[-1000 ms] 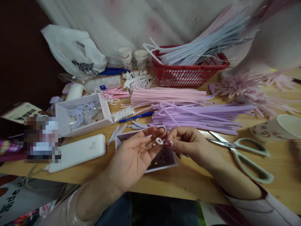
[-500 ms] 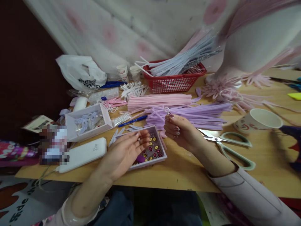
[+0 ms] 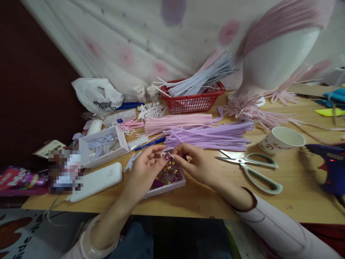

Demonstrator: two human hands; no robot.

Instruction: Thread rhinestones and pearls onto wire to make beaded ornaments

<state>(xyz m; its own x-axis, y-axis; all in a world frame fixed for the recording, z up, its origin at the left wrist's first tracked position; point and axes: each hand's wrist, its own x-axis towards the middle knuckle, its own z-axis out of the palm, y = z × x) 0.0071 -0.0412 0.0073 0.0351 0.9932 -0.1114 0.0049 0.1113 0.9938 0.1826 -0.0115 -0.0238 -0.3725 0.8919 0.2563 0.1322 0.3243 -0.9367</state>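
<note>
We see a bright red basket (image 3: 192, 103) holding pale blue and soft pink stems (image 3: 198, 81). Behind it, a white curtain (image 3: 134, 32) is patterned with round pink blossoms and one greyish-mauve bloom. To the basket's left, a white plastic bag (image 3: 94, 94) bears bold black print. In front of the basket lies a pale pink bundle (image 3: 178, 123), then a lavender bundle (image 3: 210, 136); nearer us, a whitish box (image 3: 168, 187) shows wine-red and golden-yellow stones (image 3: 178, 175). Right of the basket and nearer us, we find a white paper cup (image 3: 273, 139) with red markings, scissors (image 3: 240, 161) with pale grey-green handles, and a dark blue glue gun (image 3: 332, 163) touched with red.
</note>
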